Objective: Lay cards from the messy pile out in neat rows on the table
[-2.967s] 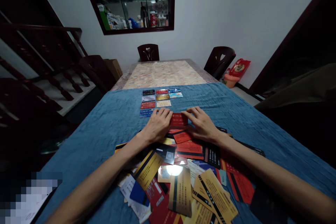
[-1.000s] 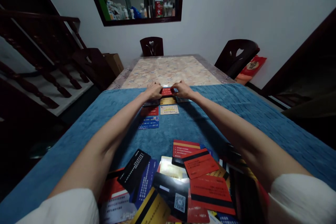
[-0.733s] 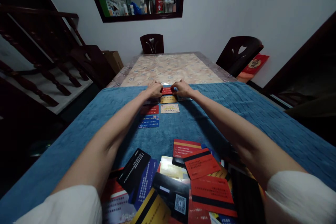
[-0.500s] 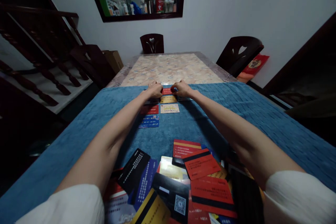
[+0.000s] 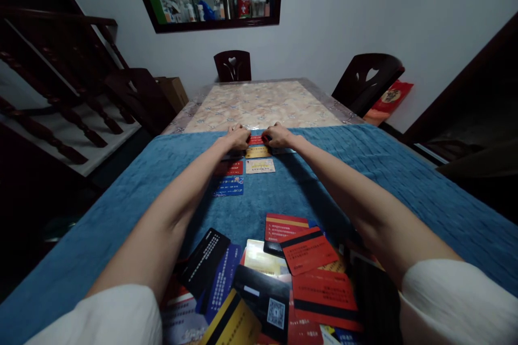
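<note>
A red card (image 5: 256,140) lies at the far end of the blue cloth, above a gold card (image 5: 258,152). My left hand (image 5: 238,137) has its closed fingers on the red card's left edge. On the opposite edge, the fingers of my right hand (image 5: 277,136) are pinched. Closer to me are a cream card (image 5: 260,166), a dark red card (image 5: 233,167) and a blue card (image 5: 230,186), in rows. Parts of other cards beside the gold one are hidden under my hands and wrists.
A loose heap of cards, with a red card (image 5: 309,250), a black card (image 5: 263,302) and a yellow card (image 5: 232,323), lies nearest me. The blue cloth (image 5: 343,172) covers the near part of the table (image 5: 267,102). Dark chairs (image 5: 366,83) stand around it.
The view has shifted very slightly. Both hands stay at the red card's edges, and the cards keep their places.
</note>
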Demonstrator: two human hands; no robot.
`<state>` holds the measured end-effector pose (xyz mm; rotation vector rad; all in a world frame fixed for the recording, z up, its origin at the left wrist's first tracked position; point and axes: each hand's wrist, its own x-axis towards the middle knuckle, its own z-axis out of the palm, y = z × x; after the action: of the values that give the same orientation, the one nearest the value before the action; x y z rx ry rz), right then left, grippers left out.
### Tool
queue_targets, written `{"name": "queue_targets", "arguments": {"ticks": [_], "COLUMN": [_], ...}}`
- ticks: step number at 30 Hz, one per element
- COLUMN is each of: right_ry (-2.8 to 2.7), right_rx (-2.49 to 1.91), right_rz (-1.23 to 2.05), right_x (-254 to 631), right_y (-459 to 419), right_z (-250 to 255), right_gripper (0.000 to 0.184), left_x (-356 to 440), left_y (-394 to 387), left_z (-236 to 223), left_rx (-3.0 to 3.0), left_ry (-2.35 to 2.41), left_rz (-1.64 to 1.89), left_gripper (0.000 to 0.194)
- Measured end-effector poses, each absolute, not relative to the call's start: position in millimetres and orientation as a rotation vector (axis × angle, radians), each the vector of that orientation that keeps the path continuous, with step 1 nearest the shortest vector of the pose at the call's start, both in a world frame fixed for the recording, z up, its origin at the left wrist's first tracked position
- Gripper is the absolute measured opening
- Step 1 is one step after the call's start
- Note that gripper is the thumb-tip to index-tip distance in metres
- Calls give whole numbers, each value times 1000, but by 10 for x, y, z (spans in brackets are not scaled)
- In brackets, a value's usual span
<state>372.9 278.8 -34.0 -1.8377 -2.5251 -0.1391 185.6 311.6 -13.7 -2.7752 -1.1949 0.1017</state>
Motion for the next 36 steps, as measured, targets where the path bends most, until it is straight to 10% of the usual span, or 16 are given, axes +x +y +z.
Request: {"name": "queue_targets", "arguments": {"ticks": [36], "right_ry": [-2500], "right_rx": [-1656], "right_rz": [-232], "right_x": [3585], "right_y": [1677], "right_z": [3], "right_gripper": [33], "left_x": [1498], "left_y": [2000], "left_z": [110], "left_rx": [-2754], "left_ry": [-973], "left_rz": [-32], "left_gripper": [40]}}
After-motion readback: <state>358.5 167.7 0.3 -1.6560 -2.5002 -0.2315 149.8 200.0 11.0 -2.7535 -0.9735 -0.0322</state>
